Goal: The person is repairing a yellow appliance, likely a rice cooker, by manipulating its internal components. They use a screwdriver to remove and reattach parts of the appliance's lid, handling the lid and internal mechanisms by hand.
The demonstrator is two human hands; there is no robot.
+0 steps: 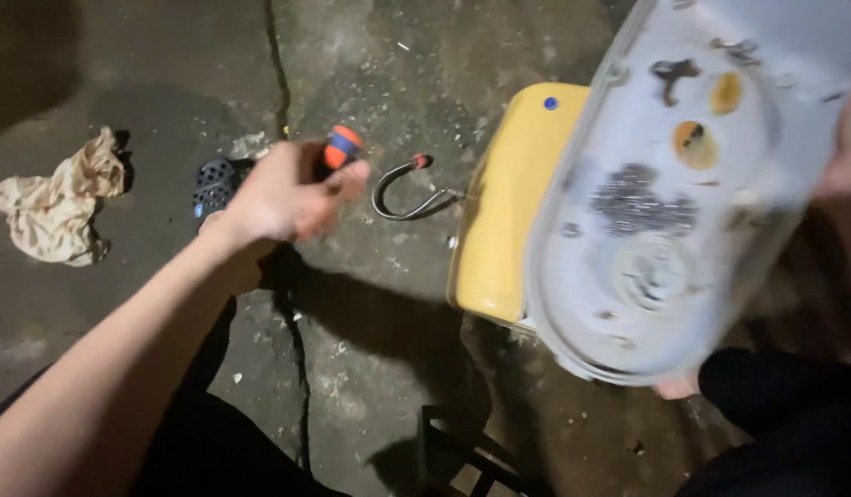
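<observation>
Holding: left hand (283, 193) is closed around a screwdriver (341, 147) with an orange and black handle, above the cracked concrete floor (370, 304).
Right hand (844, 147): grips the far edge of a grey oval cover (665, 202); fingertips show under its lower rim.
Cover: tilted, in front of a yellow casing (504, 212).
Nearby: bent metal hook (407, 189), crumpled cloth (53, 202).

- Small tool with an orange-and-blue handle (341, 145), only its rounded end showing, gripped upright above the cracked concrete floor.
- Large pale grey oval plastic cover (665, 202), grimy inside with rusty spots and dark debris, tilted, open side toward the camera.
</observation>
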